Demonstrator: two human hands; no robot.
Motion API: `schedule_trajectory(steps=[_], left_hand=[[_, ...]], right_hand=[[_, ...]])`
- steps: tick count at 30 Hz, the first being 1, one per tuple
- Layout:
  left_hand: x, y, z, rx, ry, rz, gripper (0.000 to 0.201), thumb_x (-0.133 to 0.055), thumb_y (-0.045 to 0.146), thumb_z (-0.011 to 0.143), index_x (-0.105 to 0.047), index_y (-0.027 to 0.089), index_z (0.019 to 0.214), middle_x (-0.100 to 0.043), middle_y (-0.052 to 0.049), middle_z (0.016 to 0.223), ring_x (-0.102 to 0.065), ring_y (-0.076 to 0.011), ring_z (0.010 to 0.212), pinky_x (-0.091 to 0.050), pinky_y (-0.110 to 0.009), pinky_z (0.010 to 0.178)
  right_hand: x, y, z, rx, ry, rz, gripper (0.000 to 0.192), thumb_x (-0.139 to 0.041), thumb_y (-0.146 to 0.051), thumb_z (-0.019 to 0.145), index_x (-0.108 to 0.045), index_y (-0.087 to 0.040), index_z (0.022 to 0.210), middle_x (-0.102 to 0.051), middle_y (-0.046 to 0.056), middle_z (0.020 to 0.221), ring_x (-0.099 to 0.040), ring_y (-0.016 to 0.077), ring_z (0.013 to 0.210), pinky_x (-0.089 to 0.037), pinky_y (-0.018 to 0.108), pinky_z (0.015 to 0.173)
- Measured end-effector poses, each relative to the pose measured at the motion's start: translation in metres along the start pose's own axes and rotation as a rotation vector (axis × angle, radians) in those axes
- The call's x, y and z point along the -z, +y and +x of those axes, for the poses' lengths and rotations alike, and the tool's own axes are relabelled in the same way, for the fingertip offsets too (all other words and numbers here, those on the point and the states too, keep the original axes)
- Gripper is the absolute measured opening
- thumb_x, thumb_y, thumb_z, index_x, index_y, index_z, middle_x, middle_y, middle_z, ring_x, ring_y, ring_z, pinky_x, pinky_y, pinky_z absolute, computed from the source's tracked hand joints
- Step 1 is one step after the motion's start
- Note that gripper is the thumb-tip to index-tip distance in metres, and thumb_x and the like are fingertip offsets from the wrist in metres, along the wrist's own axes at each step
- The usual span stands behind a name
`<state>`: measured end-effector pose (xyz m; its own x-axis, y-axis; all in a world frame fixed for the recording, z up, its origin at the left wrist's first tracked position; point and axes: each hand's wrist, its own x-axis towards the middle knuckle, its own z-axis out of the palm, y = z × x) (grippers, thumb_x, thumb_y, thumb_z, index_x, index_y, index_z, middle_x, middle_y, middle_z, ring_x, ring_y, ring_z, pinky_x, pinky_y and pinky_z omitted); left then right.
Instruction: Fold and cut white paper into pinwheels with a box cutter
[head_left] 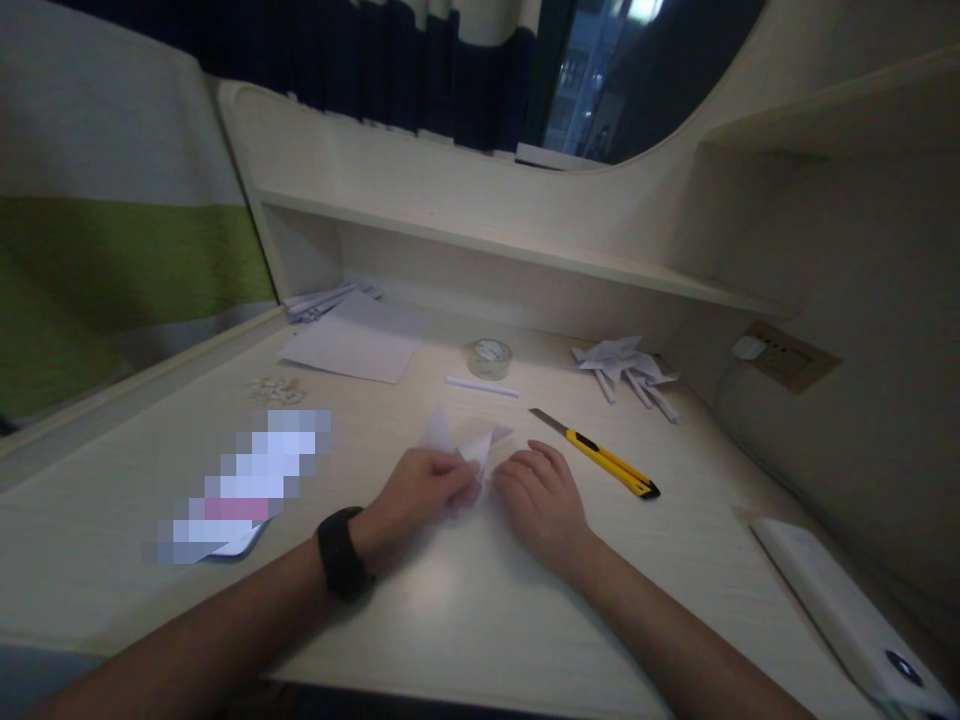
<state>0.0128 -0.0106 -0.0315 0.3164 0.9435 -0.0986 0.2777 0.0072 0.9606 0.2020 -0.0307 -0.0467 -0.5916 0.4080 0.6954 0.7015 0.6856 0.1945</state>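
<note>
A folded white paper pinwheel (480, 452) with pointed blades stands above the middle of the desk. My left hand (424, 488), with a black band on its wrist, pinches it between thumb and fingers. Just to the right, my right hand (544, 500) rests low over the desk with its fingers bent and partly apart. Its fingertips are close to the pinwheel's right side; whether they touch it I cannot tell. A yellow utility knife (611, 464) with its blade out lies beyond my right hand. Behind the pinwheel lies a rolled paper stick (481, 387).
A roll of clear tape (489, 358) sits near the back shelf. Finished paper pinwheels on sticks (619, 360) lie at back right. Paper sheets (360, 340), small white pieces (277, 390) and a phone (247, 490) are on the left. A white device (840, 610) stands at right.
</note>
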Motion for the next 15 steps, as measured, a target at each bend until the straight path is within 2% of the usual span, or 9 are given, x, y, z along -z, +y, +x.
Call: schedule_trajectory(steps=[5, 9, 15], left_hand=[[-0.001, -0.005, 0.002, -0.049, -0.029, 0.022, 0.041, -0.053, 0.045, 0.08, -0.062, 0.013, 0.056, -0.052, 0.001, 0.049, -0.046, -0.0099, 0.046, -0.034, -0.022, 0.046], [-0.004, -0.01, 0.003, -0.021, -0.023, -0.046, 0.041, -0.054, 0.046, 0.08, -0.064, 0.013, 0.059, -0.055, -0.001, 0.053, -0.046, -0.0099, 0.047, -0.033, -0.022, 0.046], [-0.005, -0.006, 0.0, -0.046, -0.007, -0.021, 0.041, -0.055, 0.045, 0.08, -0.062, 0.013, 0.056, -0.054, 0.0, 0.051, -0.044, -0.0096, 0.047, -0.033, -0.022, 0.046]], right_hand=[[0.0, -0.004, 0.001, 0.026, -0.002, -0.077, 0.015, -0.046, -0.011, 0.089, -0.06, -0.015, 0.085, -0.066, 0.005, 0.084, -0.054, 0.0191, 0.088, -0.037, 0.048, 0.098], [-0.001, -0.006, 0.0, 0.028, 0.004, -0.125, 0.013, -0.048, -0.01, 0.087, -0.059, -0.015, 0.082, -0.065, 0.005, 0.08, -0.055, 0.019, 0.087, -0.037, 0.048, 0.099], [-0.001, -0.007, -0.001, 0.033, 0.002, -0.147, 0.014, -0.046, -0.009, 0.086, -0.057, -0.015, 0.08, -0.064, 0.004, 0.079, -0.055, 0.0189, 0.085, -0.037, 0.047, 0.098]])
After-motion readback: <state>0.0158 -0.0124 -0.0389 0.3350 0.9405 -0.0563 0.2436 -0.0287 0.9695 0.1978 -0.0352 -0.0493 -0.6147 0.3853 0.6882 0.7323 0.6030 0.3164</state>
